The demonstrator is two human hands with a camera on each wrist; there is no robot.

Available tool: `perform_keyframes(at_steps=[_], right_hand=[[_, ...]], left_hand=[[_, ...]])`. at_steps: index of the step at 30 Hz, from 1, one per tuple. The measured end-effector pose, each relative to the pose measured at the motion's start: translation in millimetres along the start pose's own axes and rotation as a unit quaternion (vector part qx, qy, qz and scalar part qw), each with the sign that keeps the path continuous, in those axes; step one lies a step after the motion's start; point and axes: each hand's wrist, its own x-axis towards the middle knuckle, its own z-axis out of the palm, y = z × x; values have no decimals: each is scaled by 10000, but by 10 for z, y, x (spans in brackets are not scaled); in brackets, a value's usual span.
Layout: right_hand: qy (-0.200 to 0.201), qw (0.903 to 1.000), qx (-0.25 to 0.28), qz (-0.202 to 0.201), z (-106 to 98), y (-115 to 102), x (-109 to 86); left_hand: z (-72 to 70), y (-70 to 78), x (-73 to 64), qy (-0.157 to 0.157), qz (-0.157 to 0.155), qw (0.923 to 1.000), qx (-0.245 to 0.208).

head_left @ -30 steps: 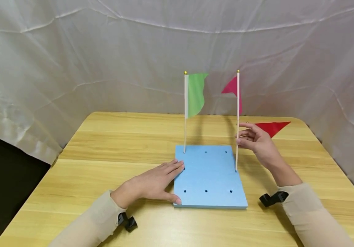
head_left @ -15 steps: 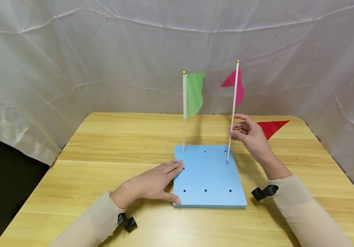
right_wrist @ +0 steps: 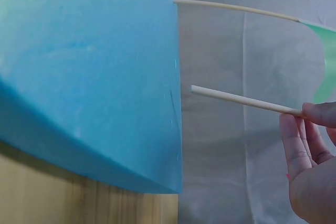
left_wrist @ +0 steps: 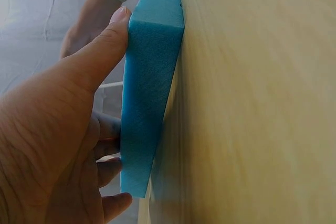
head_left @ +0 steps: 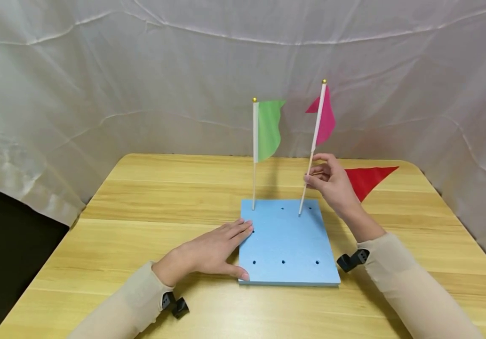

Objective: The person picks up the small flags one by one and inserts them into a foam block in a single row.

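Observation:
My right hand [head_left: 331, 183] pinches the stick of a pink flag [head_left: 325, 120] between thumb and fingertips. The stick leans, its gold-tipped top toward the right. In the right wrist view the stick's lower end [right_wrist: 210, 92] hangs apart from the blue foam board [right_wrist: 105, 77]. With fingers and thumb spread, my left hand [head_left: 213, 247] rests on the left edge of the board [head_left: 289, 242]. A green flag [head_left: 269, 132] stands upright in the hole at the board's back left corner. Several small holes show in the board, among them a back middle hole [head_left: 282, 208].
A red triangular flag [head_left: 370, 181] lies on the wooden table [head_left: 141, 197] behind my right hand, its stick mostly hidden. Grey-white cloth [head_left: 209, 70] hangs behind the table. The green flag's stick [right_wrist: 236, 8] rises near the pink one.
My right hand has carried the pink flag leftward and away from me, from the board's right edge to over its back part. Its stick now leans more. The left hand has stayed put.

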Motion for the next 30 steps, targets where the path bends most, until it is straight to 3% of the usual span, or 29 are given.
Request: perform_keyframes(at_steps=[11, 30], right_hand=[[3, 9995, -93, -307, 147, -42, 99], [-209, 9986, -76, -488, 339, -33, 191]], left_hand=[[0, 8, -8, 52, 25, 10000, -14], [3, 22, 3, 30, 3, 10000, -7]])
